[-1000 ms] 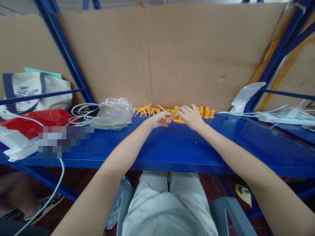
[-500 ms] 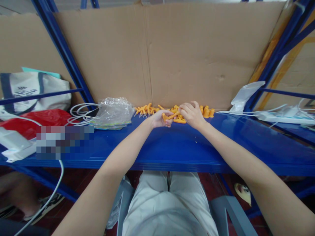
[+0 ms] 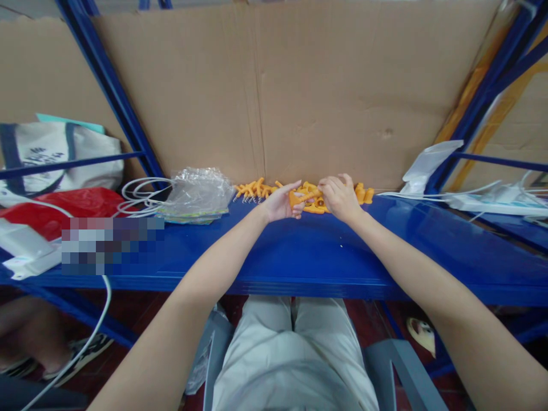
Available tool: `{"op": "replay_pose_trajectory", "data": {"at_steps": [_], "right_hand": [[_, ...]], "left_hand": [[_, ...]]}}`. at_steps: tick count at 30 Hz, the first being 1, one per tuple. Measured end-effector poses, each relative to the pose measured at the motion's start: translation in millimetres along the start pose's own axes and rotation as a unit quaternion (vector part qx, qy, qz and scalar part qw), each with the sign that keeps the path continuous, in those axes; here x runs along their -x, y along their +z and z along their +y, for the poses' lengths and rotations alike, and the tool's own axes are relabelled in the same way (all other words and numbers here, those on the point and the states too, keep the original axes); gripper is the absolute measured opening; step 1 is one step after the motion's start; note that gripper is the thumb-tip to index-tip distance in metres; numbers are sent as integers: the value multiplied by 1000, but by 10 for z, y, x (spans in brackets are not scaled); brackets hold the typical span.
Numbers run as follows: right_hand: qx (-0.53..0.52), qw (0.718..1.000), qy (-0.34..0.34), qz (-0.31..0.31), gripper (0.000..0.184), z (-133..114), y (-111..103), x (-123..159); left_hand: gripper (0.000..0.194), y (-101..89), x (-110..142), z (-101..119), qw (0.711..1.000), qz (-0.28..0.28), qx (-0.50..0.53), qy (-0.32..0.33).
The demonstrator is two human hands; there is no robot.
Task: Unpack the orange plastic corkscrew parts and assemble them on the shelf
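Observation:
An orange plastic corkscrew piece [image 3: 305, 196] is held between my two hands above the back of the blue table. My left hand [image 3: 280, 204] is closed around its near end, with the thumb pointing up and to the right. At the far end, the fingers of my right hand [image 3: 342, 197] pinch it and hide its tip. Behind and below my hands lie several loose orange parts [image 3: 314, 209]. To the left, orange corkscrews [image 3: 252, 189] with bare metal spirals are heaped together. Short orange sleeve-like pieces [image 3: 365, 194] stand just right of my right hand.
Clear plastic bags [image 3: 197, 197] lie left of the orange heap, beside coiled white cable [image 3: 143, 197], a red bag [image 3: 92, 208] and a canvas bag [image 3: 92, 160]. A cardboard sheet [image 3: 334, 91] backs the blue table [image 3: 282, 257]. White cables and a power strip [image 3: 492, 204] lie right.
The orange piece has turned in my hands, its near end now facing me more. My left thumb has lifted off it, and my right hand has shifted slightly right.

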State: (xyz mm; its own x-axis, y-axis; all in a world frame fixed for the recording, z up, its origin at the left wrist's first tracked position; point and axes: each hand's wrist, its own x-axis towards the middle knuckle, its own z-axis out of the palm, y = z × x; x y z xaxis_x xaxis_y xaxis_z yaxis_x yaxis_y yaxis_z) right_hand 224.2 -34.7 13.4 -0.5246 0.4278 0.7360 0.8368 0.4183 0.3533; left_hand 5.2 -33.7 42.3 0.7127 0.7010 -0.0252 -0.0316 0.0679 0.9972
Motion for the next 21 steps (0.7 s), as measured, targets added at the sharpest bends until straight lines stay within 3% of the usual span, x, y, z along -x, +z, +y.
{"op": "replay_pose_trajectory", "data": {"at_steps": [7, 10, 15, 21], "right_hand": [[9, 1000, -15, 19, 35, 47, 40, 20], [0, 1000, -6, 8, 33, 64, 45, 39], [7, 1000, 0, -5, 31, 81, 44, 63], [28, 1000, -14, -2, 30, 71, 55, 42]], "left_hand": [[64, 11, -8, -11, 1000, 27, 1, 1], [54, -8, -41, -62, 999, 37, -18, 21], [27, -15, -120, -139, 992, 106, -19, 71], [27, 22, -142, -96, 985, 158, 44, 52]]}}
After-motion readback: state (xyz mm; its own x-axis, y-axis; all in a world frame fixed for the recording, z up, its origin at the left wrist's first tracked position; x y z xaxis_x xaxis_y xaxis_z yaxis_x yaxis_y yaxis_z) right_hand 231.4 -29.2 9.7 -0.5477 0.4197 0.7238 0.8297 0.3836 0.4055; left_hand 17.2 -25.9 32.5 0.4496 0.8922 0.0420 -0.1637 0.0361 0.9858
